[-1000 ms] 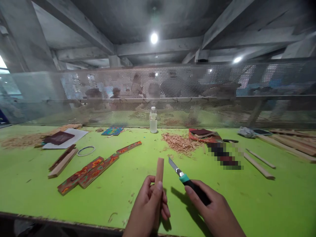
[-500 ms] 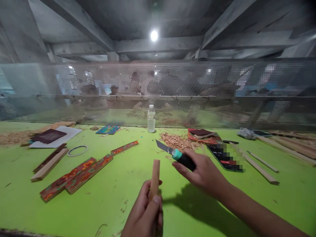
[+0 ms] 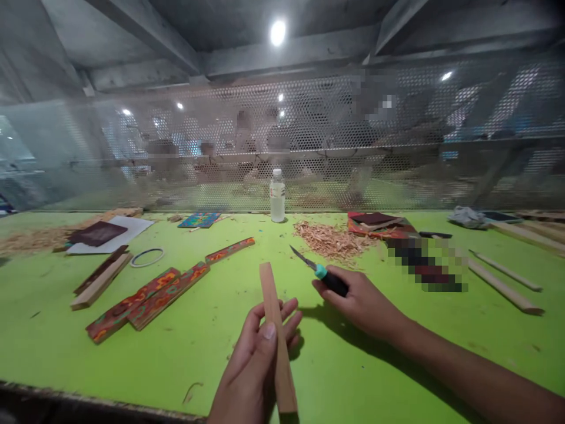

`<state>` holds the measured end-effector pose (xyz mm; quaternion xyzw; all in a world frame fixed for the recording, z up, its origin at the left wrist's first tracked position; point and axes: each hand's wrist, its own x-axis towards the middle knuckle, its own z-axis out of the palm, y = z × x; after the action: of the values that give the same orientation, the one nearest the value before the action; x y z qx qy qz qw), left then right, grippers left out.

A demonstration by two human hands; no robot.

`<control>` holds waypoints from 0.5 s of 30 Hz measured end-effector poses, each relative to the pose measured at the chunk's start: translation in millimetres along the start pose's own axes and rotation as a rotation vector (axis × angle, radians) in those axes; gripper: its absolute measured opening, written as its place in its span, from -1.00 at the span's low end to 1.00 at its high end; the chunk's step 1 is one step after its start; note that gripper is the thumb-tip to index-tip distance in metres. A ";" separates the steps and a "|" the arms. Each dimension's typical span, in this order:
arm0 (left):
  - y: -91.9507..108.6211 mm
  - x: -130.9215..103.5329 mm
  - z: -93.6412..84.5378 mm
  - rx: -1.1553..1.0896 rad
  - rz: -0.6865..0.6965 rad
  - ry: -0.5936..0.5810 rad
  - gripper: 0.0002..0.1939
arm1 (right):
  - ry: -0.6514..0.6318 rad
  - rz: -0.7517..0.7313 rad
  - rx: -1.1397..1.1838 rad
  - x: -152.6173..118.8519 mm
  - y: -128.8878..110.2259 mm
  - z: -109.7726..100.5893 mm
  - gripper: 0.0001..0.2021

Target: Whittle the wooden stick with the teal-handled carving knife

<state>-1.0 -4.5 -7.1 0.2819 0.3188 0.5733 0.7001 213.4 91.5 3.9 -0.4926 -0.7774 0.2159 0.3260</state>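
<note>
A plain wooden strip (image 3: 281,365) rests in my left hand (image 3: 258,353), pinned by the thumb across its face while the fingertips show past its right edge. The strip's far end tilts slightly left and its near end reaches the bottom of the view. My right hand (image 3: 357,297) is closed round the black handle of a knife (image 3: 327,275) with a teal collar. The knife's blade points up and left, apart from the strip. Beyond the blade lies a pile of wood shavings (image 3: 331,238).
Painted wooden strips (image 3: 170,294), bare wood pieces (image 3: 101,281) and a white ring (image 3: 147,257) lie left on the green table (image 3: 176,365). A water bottle (image 3: 278,197) stands before a perforated screen (image 3: 220,129); people are behind it. Wooden sticks (image 3: 507,288) lie right.
My left hand has turned the wooden strip so its broad face shows, and its fingers have loosened. My right hand still holds the knife, its blade now turned more edge-on. The view has tilted down.
</note>
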 end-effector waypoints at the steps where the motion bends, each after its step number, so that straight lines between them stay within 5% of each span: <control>1: 0.9 -1.2 1.5 -0.006 -0.024 0.016 -0.70 | 0.010 0.010 0.012 0.3 1.6 -1.6 -0.74; 9: -5.9 -3.6 -0.7 0.130 -0.078 -0.038 -0.56 | 0.082 0.026 0.025 -0.7 1.8 -13.2 -0.71; 15: -6.4 -7.5 0.9 0.328 -0.212 0.036 -0.31 | 0.010 -0.053 0.044 -4.1 -6.0 -11.8 -0.69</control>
<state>2.6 -13.1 -10.5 0.3467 0.4483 0.4415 0.6956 219.4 85.4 14.8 -0.4658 -0.7836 0.2219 0.3460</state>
